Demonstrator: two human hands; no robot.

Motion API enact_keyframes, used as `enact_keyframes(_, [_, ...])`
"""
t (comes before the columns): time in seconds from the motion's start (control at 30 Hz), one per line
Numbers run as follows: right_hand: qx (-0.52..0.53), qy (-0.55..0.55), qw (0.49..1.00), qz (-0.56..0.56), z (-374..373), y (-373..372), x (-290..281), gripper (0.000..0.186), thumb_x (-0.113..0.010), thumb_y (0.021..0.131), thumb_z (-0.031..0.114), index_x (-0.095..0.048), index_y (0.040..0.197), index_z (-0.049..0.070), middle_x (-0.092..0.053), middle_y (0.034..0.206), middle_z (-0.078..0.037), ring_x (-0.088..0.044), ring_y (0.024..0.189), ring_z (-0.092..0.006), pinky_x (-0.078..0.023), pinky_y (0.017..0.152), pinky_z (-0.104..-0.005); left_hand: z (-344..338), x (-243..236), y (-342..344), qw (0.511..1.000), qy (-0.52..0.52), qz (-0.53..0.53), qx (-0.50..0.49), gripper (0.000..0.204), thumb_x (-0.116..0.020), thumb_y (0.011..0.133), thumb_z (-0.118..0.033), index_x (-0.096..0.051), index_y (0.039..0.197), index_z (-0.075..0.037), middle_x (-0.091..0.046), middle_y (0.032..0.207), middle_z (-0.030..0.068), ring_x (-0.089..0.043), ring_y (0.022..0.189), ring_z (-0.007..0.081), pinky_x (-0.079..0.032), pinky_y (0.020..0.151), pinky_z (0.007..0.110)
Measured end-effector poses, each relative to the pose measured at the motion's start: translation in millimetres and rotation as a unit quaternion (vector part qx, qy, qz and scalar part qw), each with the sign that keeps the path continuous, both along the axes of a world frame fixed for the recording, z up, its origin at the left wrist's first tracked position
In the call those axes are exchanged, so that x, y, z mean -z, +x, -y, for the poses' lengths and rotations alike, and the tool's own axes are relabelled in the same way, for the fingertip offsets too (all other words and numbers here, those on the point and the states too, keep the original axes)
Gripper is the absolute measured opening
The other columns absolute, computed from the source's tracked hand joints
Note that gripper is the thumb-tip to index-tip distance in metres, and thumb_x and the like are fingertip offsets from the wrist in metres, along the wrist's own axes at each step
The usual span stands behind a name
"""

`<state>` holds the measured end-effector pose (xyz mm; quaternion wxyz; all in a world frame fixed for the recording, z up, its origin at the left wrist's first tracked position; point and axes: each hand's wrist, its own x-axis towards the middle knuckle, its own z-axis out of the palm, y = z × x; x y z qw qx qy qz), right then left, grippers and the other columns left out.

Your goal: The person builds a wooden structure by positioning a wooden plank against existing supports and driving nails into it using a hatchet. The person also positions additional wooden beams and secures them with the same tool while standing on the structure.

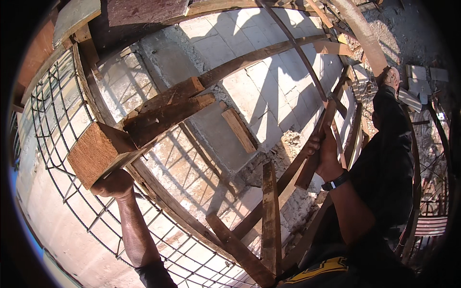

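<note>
My left hand (111, 186) is closed under the near end of a square timber (97, 153), gripping its underside; the cut end faces me and the beam runs up and right, beside other timbers (168, 117). My right hand (324, 151) is wrapped round an upright-looking wooden plank (306, 176) among crossing frame members on the right. A grid of steel bars (62, 125) lies along the left, beneath and around my left arm. My fingers on the left are partly hidden by the timber.
Pale tiled floor (293, 86) and concrete slabs (211, 134) lie below the frame. Loose boards (266, 216) cross at the bottom centre. My leg (389, 144) and foot (390, 77) rest along the right. Panels (77, 19) sit at top left; rubble and stacked blocks (418, 81) are at upper right.
</note>
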<state>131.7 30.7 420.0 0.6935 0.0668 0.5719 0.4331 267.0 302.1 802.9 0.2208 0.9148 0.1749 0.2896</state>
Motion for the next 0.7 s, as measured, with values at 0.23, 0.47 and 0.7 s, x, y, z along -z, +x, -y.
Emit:
enact_keyframes(0.23, [0.064,0.458,0.83,0.311,-16.8,77.1,-184.6,0.039,-0.045,0.105,0.048,-0.04,0.087,0.014,-0.041,0.057,0.002,-0.041,0.044,-0.0082,-0.039,0.043,-0.0259,-63.9,-46.3,-22.7,0.93,0.342,-0.112,0.069,0.091,-0.049,0.083,-0.076,-0.037,0.141,-0.007,-0.042,0.136,0.0116,-0.043,0.131,0.026,-0.04,0.108,0.048])
enact_keyframes(0.47, [-0.016,0.111,0.993,0.046,6.0,17.0,-22.9,0.045,-0.049,0.097,0.062,-0.044,0.086,0.019,-0.04,0.062,0.006,-0.043,0.047,-0.007,-0.038,0.044,-0.0249,-36.4,-16.0,-5.4,0.977,0.177,-0.069,0.098,0.057,-0.05,0.091,-0.056,-0.043,0.117,-0.007,-0.046,0.124,0.0117,-0.048,0.121,0.0242,-0.043,0.103,0.047])
enact_keyframes(0.7, [-0.058,0.277,0.95,0.133,-4.0,48.5,-144.9,0.045,-0.05,0.098,0.058,-0.044,0.085,0.016,-0.043,0.062,0.003,-0.041,0.046,-0.0094,-0.037,0.043,-0.0277,-44.4,-11.5,-14.1,0.923,0.327,-0.123,0.161,0.065,-0.048,0.093,-0.056,-0.037,0.138,-0.011,-0.042,0.136,0.012,-0.044,0.13,0.0262,-0.04,0.107,0.048])
